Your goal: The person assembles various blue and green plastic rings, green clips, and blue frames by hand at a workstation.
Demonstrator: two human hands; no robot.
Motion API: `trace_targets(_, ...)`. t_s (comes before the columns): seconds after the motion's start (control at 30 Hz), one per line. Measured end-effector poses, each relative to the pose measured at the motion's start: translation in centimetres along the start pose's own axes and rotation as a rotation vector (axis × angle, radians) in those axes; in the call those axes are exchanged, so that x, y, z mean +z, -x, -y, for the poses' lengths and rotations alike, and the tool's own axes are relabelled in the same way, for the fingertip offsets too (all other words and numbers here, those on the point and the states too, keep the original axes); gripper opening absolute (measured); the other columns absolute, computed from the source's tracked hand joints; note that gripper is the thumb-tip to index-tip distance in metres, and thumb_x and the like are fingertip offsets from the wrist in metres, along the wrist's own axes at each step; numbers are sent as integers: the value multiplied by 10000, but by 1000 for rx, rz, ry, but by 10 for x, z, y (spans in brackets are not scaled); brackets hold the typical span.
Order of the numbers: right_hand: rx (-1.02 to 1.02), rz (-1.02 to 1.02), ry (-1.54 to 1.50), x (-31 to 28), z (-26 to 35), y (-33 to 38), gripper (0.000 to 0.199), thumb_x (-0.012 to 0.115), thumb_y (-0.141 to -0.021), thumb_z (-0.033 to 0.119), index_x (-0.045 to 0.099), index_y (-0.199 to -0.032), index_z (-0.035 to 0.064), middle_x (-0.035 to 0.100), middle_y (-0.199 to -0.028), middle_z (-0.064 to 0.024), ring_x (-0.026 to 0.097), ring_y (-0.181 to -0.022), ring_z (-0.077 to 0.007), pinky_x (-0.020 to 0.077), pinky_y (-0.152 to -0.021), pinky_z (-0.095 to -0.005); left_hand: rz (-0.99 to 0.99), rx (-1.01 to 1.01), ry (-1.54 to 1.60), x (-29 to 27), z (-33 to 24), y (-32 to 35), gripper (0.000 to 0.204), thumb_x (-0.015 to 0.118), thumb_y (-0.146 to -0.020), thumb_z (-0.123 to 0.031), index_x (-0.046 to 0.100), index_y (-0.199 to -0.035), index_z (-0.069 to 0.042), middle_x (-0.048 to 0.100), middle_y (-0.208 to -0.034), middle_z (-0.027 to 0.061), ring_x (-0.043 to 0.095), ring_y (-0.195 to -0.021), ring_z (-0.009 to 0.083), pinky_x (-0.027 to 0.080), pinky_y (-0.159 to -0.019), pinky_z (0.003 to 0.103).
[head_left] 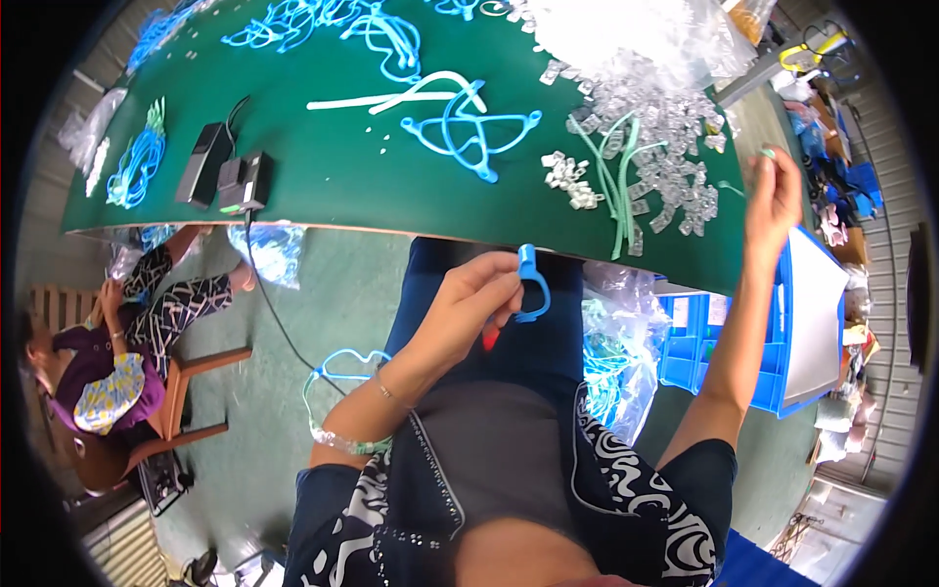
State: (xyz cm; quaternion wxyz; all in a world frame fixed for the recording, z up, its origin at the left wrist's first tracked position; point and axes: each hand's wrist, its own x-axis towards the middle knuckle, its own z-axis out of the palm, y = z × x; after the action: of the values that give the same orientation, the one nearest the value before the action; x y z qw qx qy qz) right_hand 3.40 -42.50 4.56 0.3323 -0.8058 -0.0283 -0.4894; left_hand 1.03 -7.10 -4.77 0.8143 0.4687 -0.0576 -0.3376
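Below the table edge, over the lap, I see the left hand (pixel 468 303) pinching a smooth blue plastic loop piece (pixel 529 285). The right hand (pixel 773 196) is raised by the green table (pixel 333 176), fingers closed on what looks like a thin pale-green tube (pixel 766 153). Clear clips (pixel 675 166) lie heaped nearby; a blue bin (pixel 685 342) holds bagged parts.

Blue loop (pixel 529 284) in left hand (pixel 469 303): smooth, soft-looking plastic tubing. Table (pixel 333 166) top: matt green cloth-like covering. Clear clips (pixel 665 147) at 1 o'clock: glossy transparent plastic. Blue crate (pixel 685 352) at 4 o'clock: hard smooth plastic. Chair (pixel 186 391) at 8 o'clock: wood.
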Motion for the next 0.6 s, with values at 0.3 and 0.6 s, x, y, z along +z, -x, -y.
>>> trace_targets(0.3, 954, 802, -674, 60, 149, 134, 104, 575, -854, 48, 574, -943, -6, 629, -745, -62, 558, -587, -63, 431, -513, -182, -70, 200, -120, 5, 14, 8, 275, 499, -907, -112, 539, -1144, 21, 544, -749, -3, 438, -623, 25, 346, -527, 165)
trace_targets(0.6, 1087, 634, -680, 69, 153, 162, 145, 552, -880, 106, 586, -946, -18, 623, -717, -72, 534, -535, -72, 415, -493, -182, -108, 365, -273, 6, 27, 13, 267, 507, -894, -38, 542, -1149, 30, 588, -834, 29, 517, -732, 60, 433, -643, 204)
